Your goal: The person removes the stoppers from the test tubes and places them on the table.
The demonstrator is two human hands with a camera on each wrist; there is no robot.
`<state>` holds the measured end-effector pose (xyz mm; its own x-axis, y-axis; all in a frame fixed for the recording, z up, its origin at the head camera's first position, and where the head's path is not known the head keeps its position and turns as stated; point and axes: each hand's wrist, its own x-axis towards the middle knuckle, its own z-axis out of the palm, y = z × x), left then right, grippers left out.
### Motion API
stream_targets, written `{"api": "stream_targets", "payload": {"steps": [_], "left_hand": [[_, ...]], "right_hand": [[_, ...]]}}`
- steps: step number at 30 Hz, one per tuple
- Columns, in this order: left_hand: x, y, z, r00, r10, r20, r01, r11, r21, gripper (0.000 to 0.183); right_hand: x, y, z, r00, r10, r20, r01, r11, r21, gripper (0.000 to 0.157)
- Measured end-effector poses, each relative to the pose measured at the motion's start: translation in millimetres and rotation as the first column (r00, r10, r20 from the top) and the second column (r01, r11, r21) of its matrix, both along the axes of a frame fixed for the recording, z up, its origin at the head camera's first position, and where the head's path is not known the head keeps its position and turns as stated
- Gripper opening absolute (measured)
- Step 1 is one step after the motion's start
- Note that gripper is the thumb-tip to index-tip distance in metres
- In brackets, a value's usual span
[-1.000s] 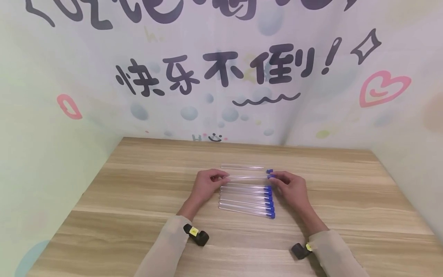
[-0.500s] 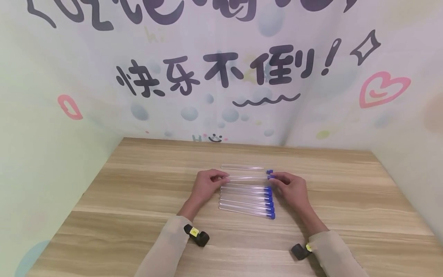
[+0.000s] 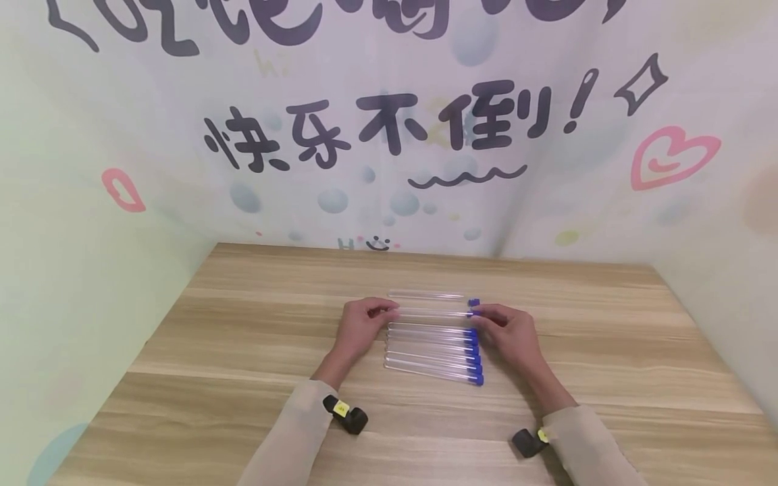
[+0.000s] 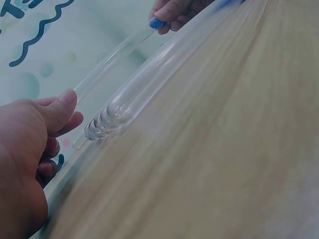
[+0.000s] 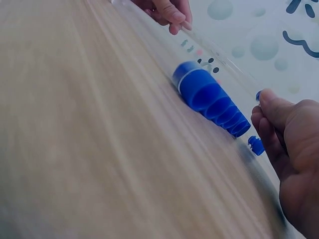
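Note:
In the head view my left hand (image 3: 357,329) pinches one end of a clear test tube (image 3: 431,313) between thumb and fingers. My right hand (image 3: 509,335) pinches the blue cap (image 4: 157,23) at the tube's other end, mostly covering it. The tube is held level, above the table in both wrist views. Nearer to me lies a row of several capped test tubes (image 3: 428,351), blue caps to the right. Behind the held tube lies an uncapped test tube (image 3: 425,295), with a loose blue cap (image 3: 474,302) off its right end.
The wood-grain table (image 3: 608,351) runs back to a printed cloth (image 3: 389,202) with dark lettering. Pale cloth walls stand at left and right. A black wrist camera (image 3: 346,414) sits on the left sleeve, another camera (image 3: 529,443) on the right.
My right hand has shifted very slightly left, and less of the held tube's cap shows. Both hands keep their hold, and the lying tubes stay in place.

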<state>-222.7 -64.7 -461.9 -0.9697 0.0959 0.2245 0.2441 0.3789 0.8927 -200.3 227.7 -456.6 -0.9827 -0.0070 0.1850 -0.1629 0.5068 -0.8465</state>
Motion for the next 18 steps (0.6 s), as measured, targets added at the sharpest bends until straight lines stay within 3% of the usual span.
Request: {"api": "stream_targets", "payload": {"steps": [18], "left_hand": [[-2.0,-1.1,0.5,1.0,0.018,-0.006,-0.018,1.0,-0.007,0.01]], "right_hand": [[-4.0,2.0,-4.6,0.998,0.067,0.015,-0.065,0.992,-0.106,0.026]]}}
